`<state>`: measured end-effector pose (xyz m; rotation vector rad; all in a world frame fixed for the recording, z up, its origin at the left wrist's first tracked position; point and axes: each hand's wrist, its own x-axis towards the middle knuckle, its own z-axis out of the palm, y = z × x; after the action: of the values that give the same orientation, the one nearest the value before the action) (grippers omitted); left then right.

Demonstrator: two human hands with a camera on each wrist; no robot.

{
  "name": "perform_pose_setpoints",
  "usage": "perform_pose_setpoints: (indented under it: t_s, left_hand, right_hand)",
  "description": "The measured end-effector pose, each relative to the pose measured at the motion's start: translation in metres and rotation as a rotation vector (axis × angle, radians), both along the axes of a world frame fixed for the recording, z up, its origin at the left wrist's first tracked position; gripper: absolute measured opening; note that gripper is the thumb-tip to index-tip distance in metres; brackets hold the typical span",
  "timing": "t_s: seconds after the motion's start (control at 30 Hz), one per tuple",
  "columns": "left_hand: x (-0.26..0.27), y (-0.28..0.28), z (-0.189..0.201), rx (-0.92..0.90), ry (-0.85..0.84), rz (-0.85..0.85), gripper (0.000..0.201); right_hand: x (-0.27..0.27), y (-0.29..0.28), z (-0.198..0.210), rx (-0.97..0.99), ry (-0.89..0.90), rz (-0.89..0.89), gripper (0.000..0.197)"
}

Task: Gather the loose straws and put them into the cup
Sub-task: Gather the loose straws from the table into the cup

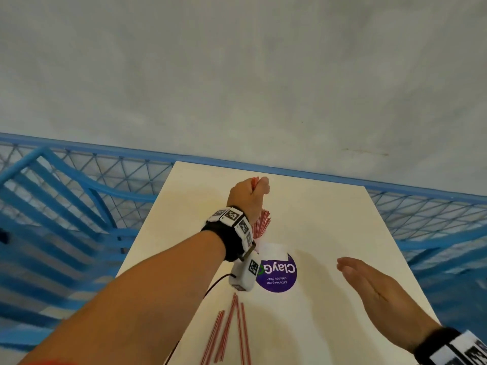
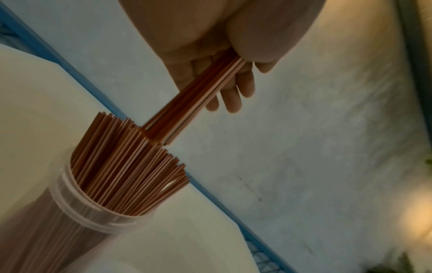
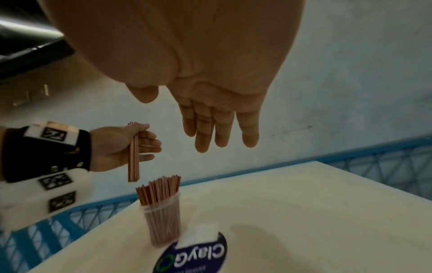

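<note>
Right now my left hand (image 3: 121, 146) pinches a small bundle of straws (image 3: 133, 157) upright just above the cup (image 3: 163, 219), already packed w/ straws, so next I lower & let go, right hand (image 1: 374, 291) flat & empty, w/ more loose straws (image 1: 229, 333) on the table (image 1: 329, 219) near me.
</note>
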<state>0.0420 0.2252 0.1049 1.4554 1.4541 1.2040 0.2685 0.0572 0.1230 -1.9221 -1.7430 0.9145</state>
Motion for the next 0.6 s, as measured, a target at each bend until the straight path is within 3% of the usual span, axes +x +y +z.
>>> perform_pose_setpoints:
  t_s: [0.2,0.3,0.47,0.6]
  left_hand:
    - [0.006,0.018,-0.036,-0.011,0.171,0.043,0.04]
    - [0.01,0.022,-0.053,-0.11,0.431,-0.008,0.037]
    - [0.01,0.017,-0.068,-0.188,0.774,-0.079,0.05]
    - [0.005,0.014,-0.059,-0.224,0.831,-0.106,0.063]
  right_hand:
    - [0.023,-0.011,-0.038,-0.162,-0.04,-0.094,0.056]
    - [0.028,-0.012,-0.047,-0.211,-0.03,-0.118,0.06]
    - [0.027,-0.011,-0.056,-0.207,0.008,-0.125,0.057]
    - [0.025,-0.011,-0.057,-0.203,0.011,-0.105,0.046]
